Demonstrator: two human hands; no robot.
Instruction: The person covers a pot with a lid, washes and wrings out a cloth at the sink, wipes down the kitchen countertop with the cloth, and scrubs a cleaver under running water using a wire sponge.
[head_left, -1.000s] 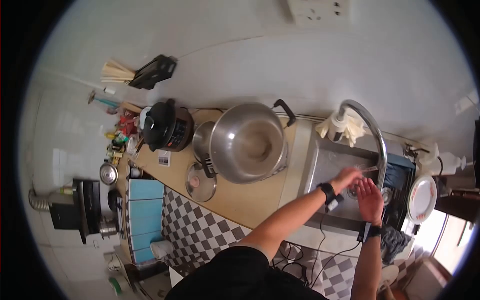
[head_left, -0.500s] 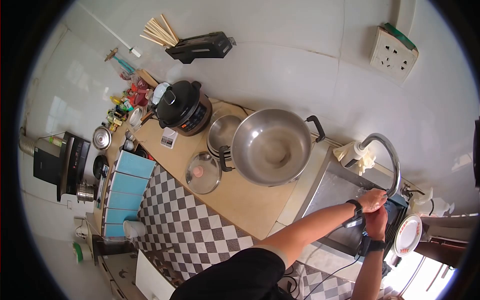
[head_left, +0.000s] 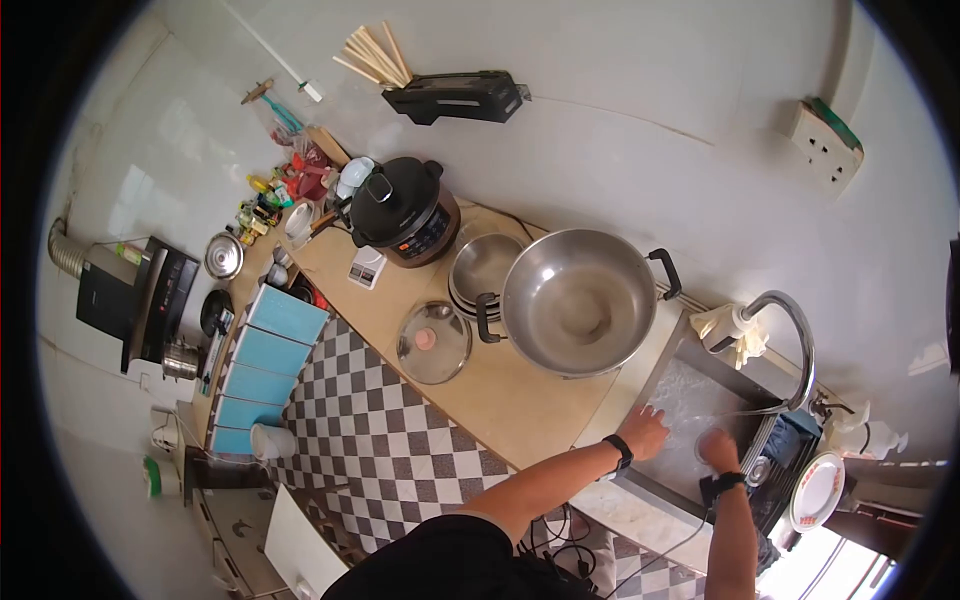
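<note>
My left hand [head_left: 643, 432] is over the near left side of the metal sink [head_left: 667, 385]. Its fingers are apart and hold nothing. My right hand [head_left: 717, 452] is low in the sink, to the right of the left one. It is smeared by motion, and a pale edge shows beside its fingers, so I cannot make out whether it holds anything. A curved chrome faucet [head_left: 803, 345] arches above both hands. From its mouth a thin stream of water [head_left: 745, 412] runs leftward into the basin.
Left of the sink stand a large two-handled steel pot [head_left: 550, 300], smaller steel bowls [head_left: 485, 262], a glass lid [head_left: 434, 343] and a black electric cooker [head_left: 400, 215]. A black rack [head_left: 785, 460] and a white plate [head_left: 818, 490] are at the sink's right. Cables [head_left: 570, 540] hang below.
My hands were together under the faucet mouth. They have separated and moved left and down into the sink, and the water stream now shows. The view has shifted slightly.
</note>
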